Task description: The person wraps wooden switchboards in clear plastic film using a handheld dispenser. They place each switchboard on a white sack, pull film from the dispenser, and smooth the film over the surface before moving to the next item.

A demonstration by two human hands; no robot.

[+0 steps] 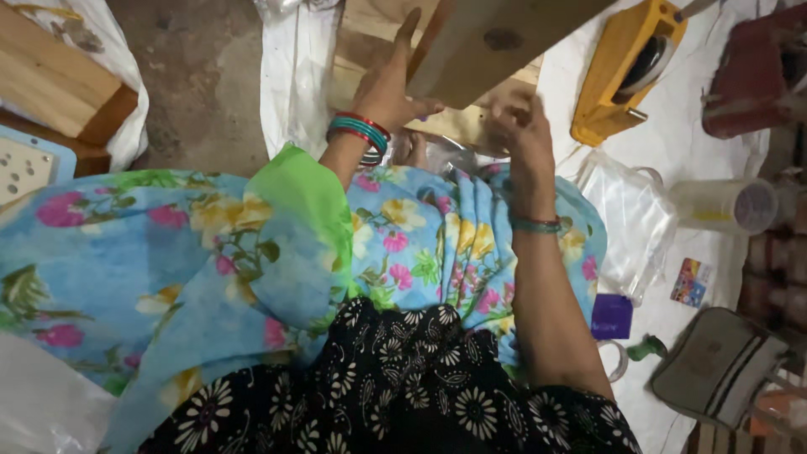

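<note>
Wooden plank (496, 42) between hands; tape dispenser (626, 71) right; bag (714, 366) lower right

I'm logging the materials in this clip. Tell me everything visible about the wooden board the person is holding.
The wooden board is a flat plank of pale, light-brown wood with a dark round knot on its face. It is held tilted, its upper part running out of the top of the view. The left hand rests against its left edge, fingers stretched upward; the right hand is at its lower edge. It hangs above other pale planks lying on white sheeting.
</note>
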